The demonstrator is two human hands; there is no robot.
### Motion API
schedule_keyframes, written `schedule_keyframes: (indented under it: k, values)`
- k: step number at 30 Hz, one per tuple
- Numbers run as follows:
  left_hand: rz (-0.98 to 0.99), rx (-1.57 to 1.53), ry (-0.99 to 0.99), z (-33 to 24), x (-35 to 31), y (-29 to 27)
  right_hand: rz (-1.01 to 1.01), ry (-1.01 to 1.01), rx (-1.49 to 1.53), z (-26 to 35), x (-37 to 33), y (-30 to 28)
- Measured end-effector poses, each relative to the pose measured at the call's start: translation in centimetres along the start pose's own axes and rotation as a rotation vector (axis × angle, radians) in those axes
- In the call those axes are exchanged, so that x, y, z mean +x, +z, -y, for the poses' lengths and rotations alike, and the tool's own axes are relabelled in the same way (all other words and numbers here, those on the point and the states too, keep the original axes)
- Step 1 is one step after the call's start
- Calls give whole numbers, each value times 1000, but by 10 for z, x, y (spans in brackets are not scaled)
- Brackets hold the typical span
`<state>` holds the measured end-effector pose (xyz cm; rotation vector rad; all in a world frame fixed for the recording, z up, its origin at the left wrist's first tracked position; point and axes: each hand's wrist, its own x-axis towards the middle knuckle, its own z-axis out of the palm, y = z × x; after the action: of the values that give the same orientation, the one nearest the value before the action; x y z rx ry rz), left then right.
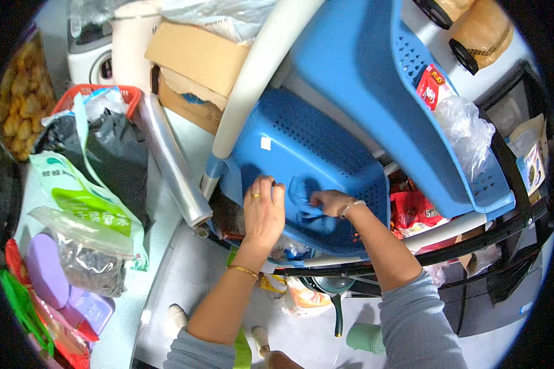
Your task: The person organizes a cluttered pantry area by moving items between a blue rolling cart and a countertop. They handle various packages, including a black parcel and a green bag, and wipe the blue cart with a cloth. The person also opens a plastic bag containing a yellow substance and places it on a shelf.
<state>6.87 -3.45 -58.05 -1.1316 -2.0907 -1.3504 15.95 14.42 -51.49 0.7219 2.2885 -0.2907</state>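
Note:
A blue plastic basket shelf (326, 157) with a perforated back wall sits low in the rack in front of me. My left hand (264, 212), with a ring and a gold bangle, lies over its front left rim, fingers bent down inside; their tips are hidden. Farther right, my right hand (332, 203) reaches into the basket with its fingers closed on a crumpled blue cloth (306, 212). The cloth lies against the basket floor and nearly matches its colour. A small white sticker (265, 142) shows on the basket.
Above right, another blue basket (357, 55) holds plastic bags and a red packet. A white post (246, 86) rises at the left. Beside it, a table carries a film roll (172, 160), a cardboard box (197, 55) and bags. A pan (332, 286) hangs below.

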Motion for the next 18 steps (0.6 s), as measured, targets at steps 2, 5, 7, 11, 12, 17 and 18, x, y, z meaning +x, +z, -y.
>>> schedule_keyframes:
  k: [2,5,7,11,12,17,18]
  values:
    - [47,39,8,-4,1,0,236,189,-439,-31,5,13]
    - [51,95,-8,-4,4,-3,199,220,-369,-29,4,72]
    - [44,81,-34,-5,2,2,348,180,-289,11,-6,45]
    - [-21,64,-44,11,1,-2,-97,-150,999,90,-8,15]
    - [-34,18,-22,0,0,3,-6,-226,1000,68,24,24]
    - [-143,-74,9,2,-3,1,-873,-422,1143,35,106,9]
    - [-179,-76,-40,7,-4,3,-905,-414,1070,32,122,-9]
